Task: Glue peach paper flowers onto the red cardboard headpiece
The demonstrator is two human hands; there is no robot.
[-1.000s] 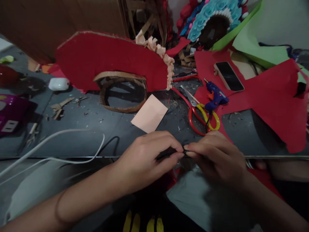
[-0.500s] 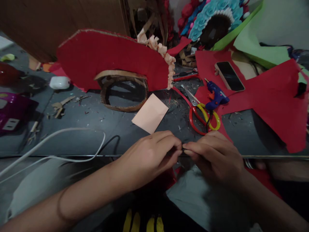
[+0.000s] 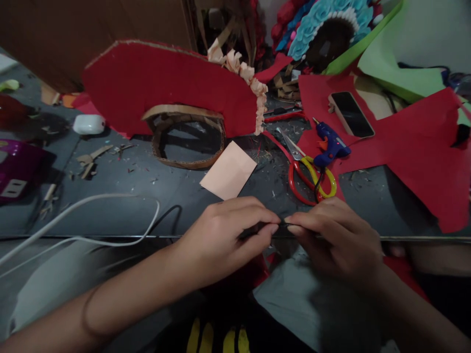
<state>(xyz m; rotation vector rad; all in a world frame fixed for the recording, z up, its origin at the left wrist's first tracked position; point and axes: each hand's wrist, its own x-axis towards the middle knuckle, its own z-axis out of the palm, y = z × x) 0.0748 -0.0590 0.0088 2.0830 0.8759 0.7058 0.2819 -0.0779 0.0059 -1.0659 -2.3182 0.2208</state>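
Observation:
Just over the table's front edge, my left hand [image 3: 231, 235] and my right hand [image 3: 334, 235] face each other, each closed in a pinch. A short bit of a thin black cord [image 3: 283, 223] shows between their fingertips; the rest is covered by the fingers. Beyond my left hand lies a folded peach paper [image 3: 228, 170]. Past my right hand are scissors [image 3: 294, 169] with red and yellow handles and a blue glue gun [image 3: 330, 143], whose black cord runs down behind that hand. A red headdress [image 3: 165, 81] with a cardboard band [image 3: 187, 162] and crumpled peach trim stands behind.
Red paper sheets [image 3: 415, 142] spread over the right side with a phone [image 3: 352, 113] on top. At left are a white earbud case [image 3: 89, 124], a purple device [image 3: 18, 169], cardboard scraps and a white cable [image 3: 110, 196]. A blue-flowered headpiece [image 3: 305, 29] stands at the back.
My hands have shifted slightly to the right, still pinching. A little more of the black cord shows between the fingertips. The things on the table stay where they were.

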